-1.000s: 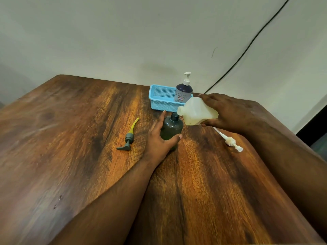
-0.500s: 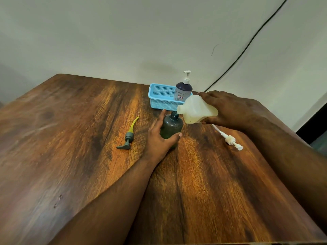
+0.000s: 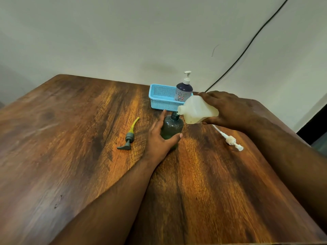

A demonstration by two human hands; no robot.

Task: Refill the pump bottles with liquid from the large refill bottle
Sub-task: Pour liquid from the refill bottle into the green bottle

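A dark green pump bottle (image 3: 172,127) stands upright on the wooden table (image 3: 88,138) with its pump off and its neck bare. My left hand (image 3: 159,140) is wrapped around its body. My right hand (image 3: 228,110) holds the large whitish refill bottle (image 3: 198,111) tipped on its side, spout pointing left and touching the green bottle's neck. The grey pump head with a yellow tube (image 3: 130,136) lies left of my left hand. A white pump head with its tube (image 3: 230,139) lies to the right.
A light blue plastic basket (image 3: 161,101) sits at the table's far edge with a purple pump bottle (image 3: 184,90) standing in it, just behind the refill bottle. A black cable (image 3: 247,45) runs down the wall. The table's right edge is close to my right forearm.
The refill bottle and my right hand have risen slightly and tilted a little more toward the green bottle's neck. My left hand has kept its grip in place.
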